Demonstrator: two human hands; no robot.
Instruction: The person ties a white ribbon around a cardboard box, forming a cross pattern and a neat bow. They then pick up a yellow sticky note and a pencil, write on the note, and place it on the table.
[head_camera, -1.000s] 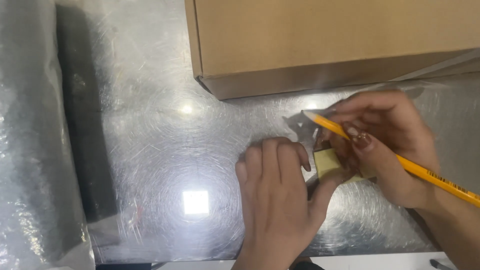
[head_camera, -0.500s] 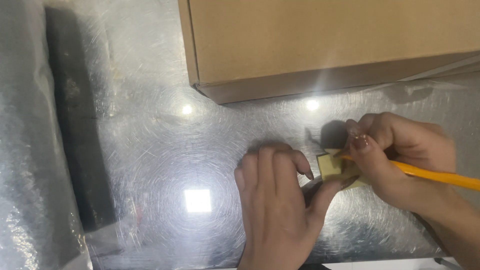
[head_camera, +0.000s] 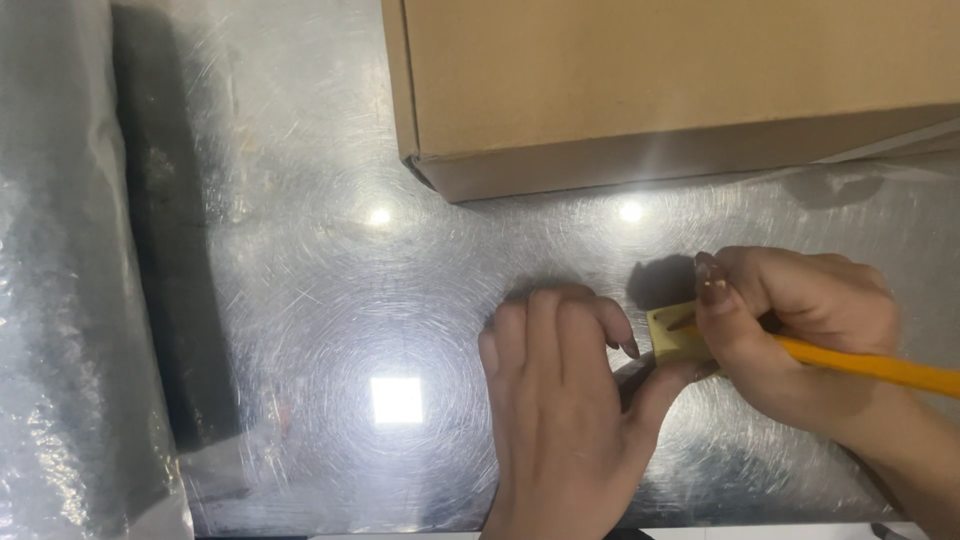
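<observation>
Crinkled clear plastic wrap (head_camera: 60, 300) along the left edge; plain brown cardboard box (head_camera: 660, 80) closed at the top. On the steel table (head_camera: 330, 300), left hand (head_camera: 565, 400) flat, fingers together, thumb against a small yellow block (head_camera: 675, 335). Right hand (head_camera: 800, 330) pinching a yellow pencil (head_camera: 870, 367), tip on the block.

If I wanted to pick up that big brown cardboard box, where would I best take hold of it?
Probably by its two short ends, one hand on each, coming in from the left and right. The brown cardboard box lies flat on the shiny metal table, wide and plain-walled with no handle showing. Only its near left corner is in view; the rest runs out of frame.
</observation>
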